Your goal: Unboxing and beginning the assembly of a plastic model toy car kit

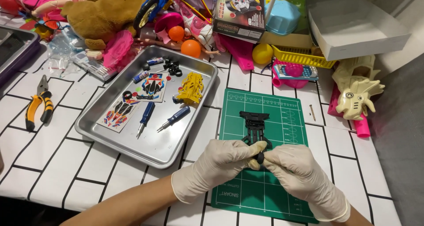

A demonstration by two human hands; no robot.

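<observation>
Landmark: green gridded cutting mat [265,182], lying flat on the white tablecloth with black brick lines [57,164].
Left hand: white-gloved left hand [218,166] rests over the mat's near left part, fingers curled narrow, fingertips pinching a small black round part [260,156].
Right hand: white-gloved right hand [298,173] sits over the mat's near right part, fingers closed on the same small part from the other side; both hands meet at it.
Chassis: black plastic toy-car chassis [255,126] lies on the mat's centre, its near end just beside the pinched part; contact cannot be determined.
Tray: silver rectangular metal tray [150,146] stands left of the mat, holding a yellow plastic car body shell [191,88], two blue-handled screwdrivers [174,117] and colourful sticker sheets [118,113].
Pliers: orange-and-black-handled pliers [39,104] lie well left of the mat, beyond the tray.
Nail: small brown nail [312,112] lies just right of the mat.
Toys: brown plush toy [104,11] and cream plastic dinosaur [357,89] lie beyond the mat.
</observation>
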